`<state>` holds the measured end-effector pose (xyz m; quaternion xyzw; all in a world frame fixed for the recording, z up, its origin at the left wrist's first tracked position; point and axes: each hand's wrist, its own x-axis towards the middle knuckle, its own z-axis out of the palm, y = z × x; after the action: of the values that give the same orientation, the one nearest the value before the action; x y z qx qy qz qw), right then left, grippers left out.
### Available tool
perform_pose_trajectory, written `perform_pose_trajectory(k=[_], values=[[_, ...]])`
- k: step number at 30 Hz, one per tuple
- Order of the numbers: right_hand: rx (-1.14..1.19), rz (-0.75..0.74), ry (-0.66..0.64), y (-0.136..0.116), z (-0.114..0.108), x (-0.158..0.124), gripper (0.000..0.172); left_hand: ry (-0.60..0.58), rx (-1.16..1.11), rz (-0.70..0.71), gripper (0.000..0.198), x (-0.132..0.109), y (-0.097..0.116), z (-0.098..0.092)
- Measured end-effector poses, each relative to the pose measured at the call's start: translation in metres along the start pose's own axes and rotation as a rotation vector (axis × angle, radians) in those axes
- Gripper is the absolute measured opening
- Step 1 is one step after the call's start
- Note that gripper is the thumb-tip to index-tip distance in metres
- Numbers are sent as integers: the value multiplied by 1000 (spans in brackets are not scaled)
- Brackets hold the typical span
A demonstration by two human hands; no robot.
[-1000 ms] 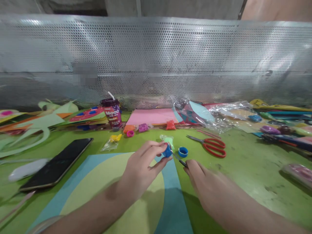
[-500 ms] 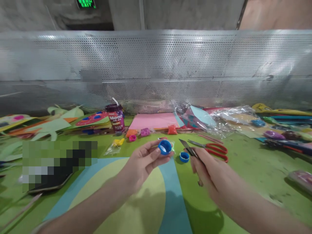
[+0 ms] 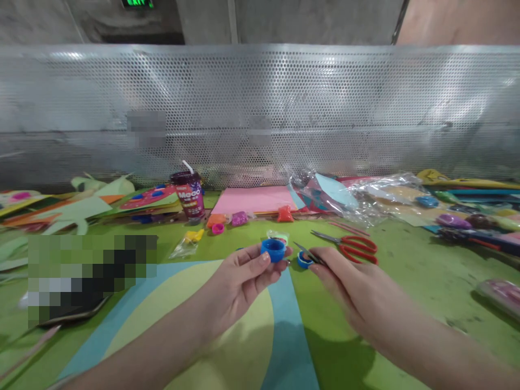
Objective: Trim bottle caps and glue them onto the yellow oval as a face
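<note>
My left hand (image 3: 239, 284) pinches a small blue cap-like cup (image 3: 273, 250) between thumb and fingers, held a little above the blue and light-green paper sheet (image 3: 211, 336). My right hand (image 3: 345, 284) is closed on a thin dark pointed tool (image 3: 307, 253), whose tip points left towards the cup. A second blue cap (image 3: 303, 261) lies on the green table just behind the tool. A small clear bag (image 3: 278, 236) sits right behind the held cup.
Red-handled scissors (image 3: 351, 245) lie to the right of the hands. A purple drink cup (image 3: 187, 194), pink paper (image 3: 255, 199), small bags of coloured clay (image 3: 285, 214) and plastic-wrapped paper (image 3: 365, 197) line the back. A dark phone (image 3: 81, 306) lies at the left, before a perforated metal screen (image 3: 260, 114).
My left hand lifted the blue cup and turned its opening upward. My right hand raised the pointed tool, then brought it back down beside the second blue cap.
</note>
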<state>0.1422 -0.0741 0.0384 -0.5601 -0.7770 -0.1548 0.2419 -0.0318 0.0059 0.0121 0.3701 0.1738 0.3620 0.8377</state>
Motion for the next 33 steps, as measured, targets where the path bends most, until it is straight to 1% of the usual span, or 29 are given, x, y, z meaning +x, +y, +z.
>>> perform_pose_trajectory(k=[1, 4, 6, 8, 11, 15, 18, 23, 25, 28, 31, 33], values=[[-68, -65, 25, 2, 1, 0, 30, 0, 18, -1, 18, -1, -2, 1], [-172, -204, 22, 7, 2, -3, 26, -33, 73, 4, 21, -4, -6, 4], [-245, -264, 8, 8, 1, -5, 22, -40, 98, -6, 23, -5, -7, 7], [-285, -298, -35, 7, -1, -8, 18, -21, 109, -7, 24, -5, -9, 9], [-317, -312, -89, 5, -1, -10, 16, 27, 115, 22, 24, -5, -10, 12], [-326, -310, -118, 4, 0, -9, 15, 61, 168, 95, 21, -6, -11, 13], [-320, -306, -137, 3, -1, -8, 13, 65, 263, 156, 20, -8, -12, 11], [-321, -308, -146, 1, -2, -10, 14, 58, 453, 201, 21, -8, -14, 5], [-319, -301, -154, 0, -2, -11, 16, 52, 490, 226, 22, -8, -15, 3], [-326, -283, -192, 0, -2, -11, 24, 54, 503, 247, 22, -8, -15, 2], [-332, -279, -199, -2, -1, -12, 32, 90, 569, 260, 21, -9, -15, 4], [-328, -286, -179, -3, 0, -12, 33, 115, 632, 276, 20, -10, -14, 5]])
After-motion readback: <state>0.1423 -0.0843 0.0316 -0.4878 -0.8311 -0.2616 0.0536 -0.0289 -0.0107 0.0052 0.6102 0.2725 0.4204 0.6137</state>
